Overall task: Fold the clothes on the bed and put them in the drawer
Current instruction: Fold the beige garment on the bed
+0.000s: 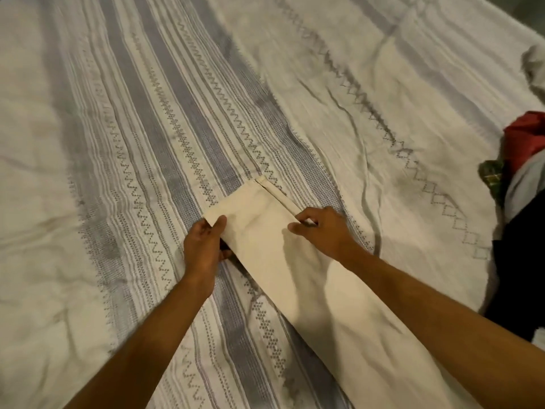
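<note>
Both hands pinching far end of cream trousers (265, 231) on bed (118, 128) — left hand (206, 246) gripping left corner, right hand (318, 228) gripping right edge — clothes pile (519, 160) lying near right side.

My left hand (206, 246) fingers hidden under cream trousers (283, 261), trousers cut off at bottom edge, clothes pile (522, 178) cropped at right edge

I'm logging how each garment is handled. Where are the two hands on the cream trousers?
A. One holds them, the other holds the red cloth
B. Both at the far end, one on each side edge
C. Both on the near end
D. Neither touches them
B: the left hand and right hand each grip a side edge of the trousers at the far end.
</note>
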{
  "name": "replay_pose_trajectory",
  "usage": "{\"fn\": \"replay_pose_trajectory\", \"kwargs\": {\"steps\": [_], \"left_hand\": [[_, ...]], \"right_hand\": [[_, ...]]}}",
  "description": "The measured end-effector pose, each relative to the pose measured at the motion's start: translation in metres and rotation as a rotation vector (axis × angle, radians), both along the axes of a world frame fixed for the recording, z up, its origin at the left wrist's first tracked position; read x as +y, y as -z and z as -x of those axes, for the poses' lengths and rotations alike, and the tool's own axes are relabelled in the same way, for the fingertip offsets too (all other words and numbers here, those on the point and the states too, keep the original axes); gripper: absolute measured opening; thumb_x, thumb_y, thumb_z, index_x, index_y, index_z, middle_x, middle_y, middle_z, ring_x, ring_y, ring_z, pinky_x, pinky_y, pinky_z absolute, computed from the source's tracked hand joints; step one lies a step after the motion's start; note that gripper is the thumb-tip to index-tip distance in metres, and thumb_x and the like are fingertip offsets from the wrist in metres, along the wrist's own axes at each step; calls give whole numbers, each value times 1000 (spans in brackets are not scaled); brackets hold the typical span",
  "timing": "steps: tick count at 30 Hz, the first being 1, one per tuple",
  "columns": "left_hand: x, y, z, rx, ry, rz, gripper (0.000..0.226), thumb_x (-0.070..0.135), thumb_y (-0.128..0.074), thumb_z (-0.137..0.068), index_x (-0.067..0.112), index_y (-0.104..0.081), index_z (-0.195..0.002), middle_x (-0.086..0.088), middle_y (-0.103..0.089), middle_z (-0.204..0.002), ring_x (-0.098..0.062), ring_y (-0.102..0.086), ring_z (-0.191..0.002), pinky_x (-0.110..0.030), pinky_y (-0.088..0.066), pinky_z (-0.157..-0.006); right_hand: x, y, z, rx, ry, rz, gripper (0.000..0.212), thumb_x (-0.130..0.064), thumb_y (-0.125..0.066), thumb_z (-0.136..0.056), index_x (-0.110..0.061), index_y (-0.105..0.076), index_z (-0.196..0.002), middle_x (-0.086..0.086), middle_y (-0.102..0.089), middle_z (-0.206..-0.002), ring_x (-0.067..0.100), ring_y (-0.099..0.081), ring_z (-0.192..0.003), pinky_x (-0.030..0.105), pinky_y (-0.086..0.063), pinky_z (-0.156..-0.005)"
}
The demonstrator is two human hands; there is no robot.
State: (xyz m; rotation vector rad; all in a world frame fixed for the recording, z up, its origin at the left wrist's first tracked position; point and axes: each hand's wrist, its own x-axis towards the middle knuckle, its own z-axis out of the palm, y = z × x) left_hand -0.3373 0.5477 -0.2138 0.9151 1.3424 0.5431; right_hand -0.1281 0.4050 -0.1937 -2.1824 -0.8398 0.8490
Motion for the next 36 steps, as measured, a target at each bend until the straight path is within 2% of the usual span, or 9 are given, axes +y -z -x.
{"fn": "replay_pose_trajectory", "kwargs": {"steps": [4,9,16,18,21,24,28,32,36], "left_hand": [[18,6,-7,-9,-2,-188,21,33,-77,-94,23,-69,-111,5,-78,-91,-12,-74,-86,-32,-60,-68],[22,16,-11,0,-1,-303,20,34,-82,-89,27,-76,-106,0,-79,-80,-14,-70,-63,-25,-56,-52],[28,19,-16,84,-16,-381,16,28,-86,-86,24,-82,-100,4,-79,-89,-22,-74,-82,-47,-63,-76],[31,15,-17,193,62,-445,26,30,-89,-83,21,-80,-105,7,-78,-96,-12,-71,-85,-34,-62,-82],[38,5,-23,378,224,-478,49,33,-94,-76,17,-70,-115,8,-70,-100,-10,-66,-86,-5,-45,-65],[45,-6,-32,396,288,-374,67,26,-98,-69,12,-58,-120,0,-61,-114,-19,-62,-101,-21,-48,-76],[43,-15,-40,280,214,-178,81,20,-102,-63,15,-48,-123,-7,-49,-132,-25,-58,-115,-43,-57,-94],[47,-26,-28,37,237,101,81,21,-99,-66,8,-57,-134,-17,-64,-134,-34,-71,-110,-59,-62,-83],[36,-59,-14,-35,419,-110,47,24,-95,-72,12,-77,-114,-12,-79,-110,-29,-77,-99,-45,-65,-81]], "right_hand": [[40,0,-1,-9,3,-41,11,-19,-78,-93,-8,-77,-90,-1,-68,-76,6,-58,-68,13,-41,-66],[40,12,-9,-66,116,1,16,-20,-68,-101,-8,-68,-90,-7,-60,-73,4,-54,-68,9,-39,-60],[57,6,-10,-62,169,35,16,-25,-78,-93,-10,-75,-97,-2,-71,-84,16,-65,-83,27,-48,-75],[64,2,-11,-62,128,47,19,-25,-83,-89,-11,-74,-98,-1,-73,-88,16,-66,-86,29,-53,-81],[81,-4,-15,-5,81,67,40,-25,-89,-82,-11,-70,-114,5,-74,-105,20,-67,-100,36,-55,-94],[106,-10,-22,72,42,138,53,-25,-91,-80,-13,-66,-125,8,-68,-121,25,-63,-113,37,-54,-95],[127,-30,-26,-91,-241,179,28,-20,-84,-87,-6,-77,-111,9,-75,-109,21,-69,-96,31,-56,-85],[107,-66,-32,-55,-376,54,16,-16,-82,-87,-9,-77,-101,0,-72,-91,9,-65,-82,23,-49,-76],[78,-108,-33,-221,-523,-7,18,-22,-81,-84,-10,-74,-97,3,-71,-93,9,-59,-81,19,-43,-71]]}}
